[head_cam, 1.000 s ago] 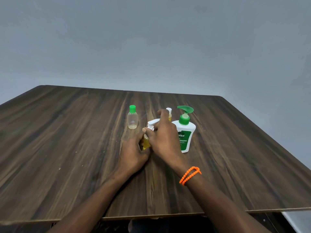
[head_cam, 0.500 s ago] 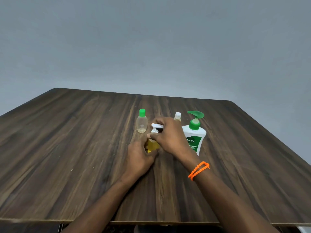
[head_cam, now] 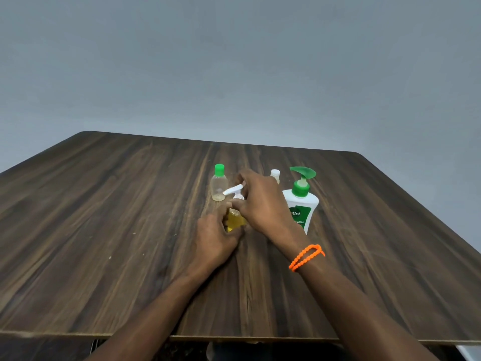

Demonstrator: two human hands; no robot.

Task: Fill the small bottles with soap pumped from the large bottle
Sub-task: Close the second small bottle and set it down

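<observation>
Yellow pump bottle gripped by left hand, right hand on its pump

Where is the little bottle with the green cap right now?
In the head view, the green-capped small bottle stands upright on the wooden table, just beyond and left of the hands, with the white pump head right beside it.
</observation>
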